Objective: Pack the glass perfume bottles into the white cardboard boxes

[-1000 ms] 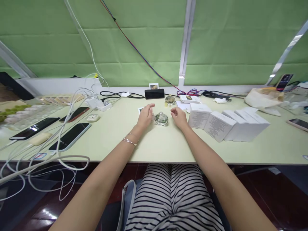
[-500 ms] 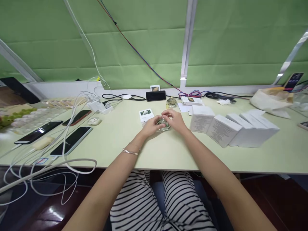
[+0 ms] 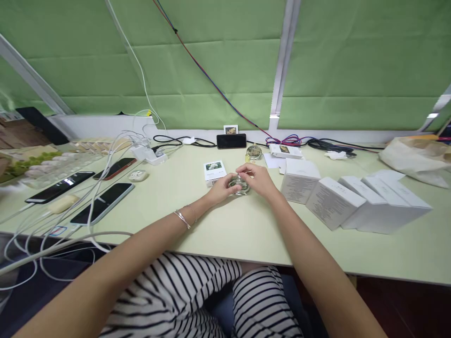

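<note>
1 squat, rounded clear-glass bottle, partly hidden.

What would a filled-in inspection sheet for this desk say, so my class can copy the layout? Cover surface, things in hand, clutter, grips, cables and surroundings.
Surface: pale table, front edge above the person's lap.
Things in hand: one glass bottle, partly hidden by fingers.
Clutter: three phones at left; white boxes at right; picture box just beyond the left grip; second bottle farther back.
Grips: left grip curled around the bottle's side; right grip at its top, pinch unclear.
Cables: white cables tangled at left, some hanging past the edge; black cables along the back.
Surroundings: green panels behind.
</note>
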Demonstrator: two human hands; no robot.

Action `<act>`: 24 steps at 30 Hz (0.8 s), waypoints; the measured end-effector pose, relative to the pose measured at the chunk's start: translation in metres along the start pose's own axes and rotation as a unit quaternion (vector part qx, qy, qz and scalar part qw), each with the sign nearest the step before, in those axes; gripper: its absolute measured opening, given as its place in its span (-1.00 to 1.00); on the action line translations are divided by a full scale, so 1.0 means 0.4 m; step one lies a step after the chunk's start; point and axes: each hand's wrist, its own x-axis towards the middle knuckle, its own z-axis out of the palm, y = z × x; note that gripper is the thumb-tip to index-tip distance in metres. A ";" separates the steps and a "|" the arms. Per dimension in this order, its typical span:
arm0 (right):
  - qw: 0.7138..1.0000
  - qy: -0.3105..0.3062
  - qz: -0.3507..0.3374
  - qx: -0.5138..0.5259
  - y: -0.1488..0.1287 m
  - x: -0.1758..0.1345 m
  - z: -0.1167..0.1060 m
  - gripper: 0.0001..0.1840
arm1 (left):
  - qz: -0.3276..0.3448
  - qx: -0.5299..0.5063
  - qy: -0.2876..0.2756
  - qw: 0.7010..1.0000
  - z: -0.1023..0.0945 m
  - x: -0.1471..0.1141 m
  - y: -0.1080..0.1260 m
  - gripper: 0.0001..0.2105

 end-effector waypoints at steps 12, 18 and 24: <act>1.000 -0.009 0.000 -0.001 0.009 0.004 -0.016 -0.85 | -0.010 0.007 -0.010 1.000 0.002 0.015 -0.001 -0.53; 1.000 -0.007 0.015 0.005 0.024 -0.042 -0.065 -0.90 | 0.014 0.048 -0.081 0.995 0.039 0.030 0.035 -0.52; 0.997 0.032 0.025 0.063 0.042 -0.069 -0.068 -0.93 | 0.020 0.081 -0.116 0.990 0.045 0.038 0.061 -0.52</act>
